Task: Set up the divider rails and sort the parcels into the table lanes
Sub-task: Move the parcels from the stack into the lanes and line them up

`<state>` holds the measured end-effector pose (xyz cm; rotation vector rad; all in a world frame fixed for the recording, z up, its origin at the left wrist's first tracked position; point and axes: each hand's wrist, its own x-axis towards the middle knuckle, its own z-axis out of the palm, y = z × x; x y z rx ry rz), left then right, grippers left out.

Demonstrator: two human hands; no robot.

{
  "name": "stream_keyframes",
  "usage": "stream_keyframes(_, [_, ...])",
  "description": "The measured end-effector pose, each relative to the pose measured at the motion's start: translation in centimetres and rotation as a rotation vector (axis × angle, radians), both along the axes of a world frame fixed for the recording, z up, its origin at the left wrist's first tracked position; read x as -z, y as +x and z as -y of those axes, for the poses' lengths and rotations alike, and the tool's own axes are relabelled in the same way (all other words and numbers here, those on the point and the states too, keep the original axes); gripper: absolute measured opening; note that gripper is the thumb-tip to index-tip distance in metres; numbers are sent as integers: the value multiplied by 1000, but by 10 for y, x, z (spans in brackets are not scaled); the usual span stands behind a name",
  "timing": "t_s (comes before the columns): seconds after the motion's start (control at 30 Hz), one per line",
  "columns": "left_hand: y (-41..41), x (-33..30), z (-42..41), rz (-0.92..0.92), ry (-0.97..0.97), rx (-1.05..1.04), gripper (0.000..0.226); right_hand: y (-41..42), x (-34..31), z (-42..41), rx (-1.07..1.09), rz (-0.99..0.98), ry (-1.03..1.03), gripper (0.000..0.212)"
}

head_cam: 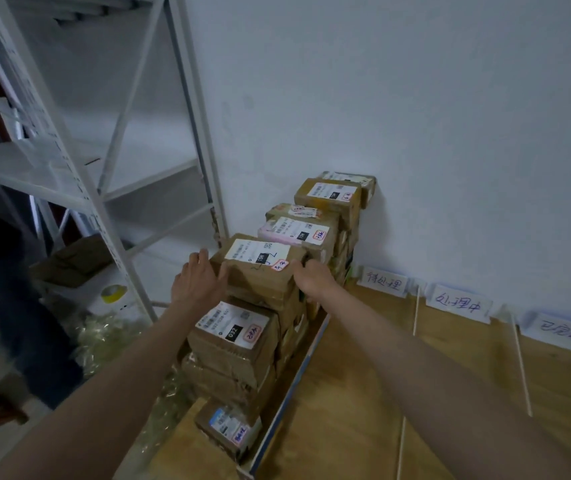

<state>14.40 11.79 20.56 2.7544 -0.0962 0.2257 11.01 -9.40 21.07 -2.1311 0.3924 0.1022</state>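
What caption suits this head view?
Both hands grasp the top parcel beside the railed table.

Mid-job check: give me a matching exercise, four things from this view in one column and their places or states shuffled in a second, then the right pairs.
Things:
1. top parcel
2. yellow tape roll
3. white divider rail
4. parcel marked 032

Places or states:
A. lying along the wooden table
B. on the low shelf of the white rack
C. held between the left hand and right hand
D. lower in the stack, untouched

Pairs: 1-C, 2-B, 3-A, 4-D
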Motion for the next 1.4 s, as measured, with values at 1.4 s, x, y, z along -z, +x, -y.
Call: stream_keyframes(1.4, [-89,0,84,-285,-201,814,62,-253,-6,61,576,-122,367,48])
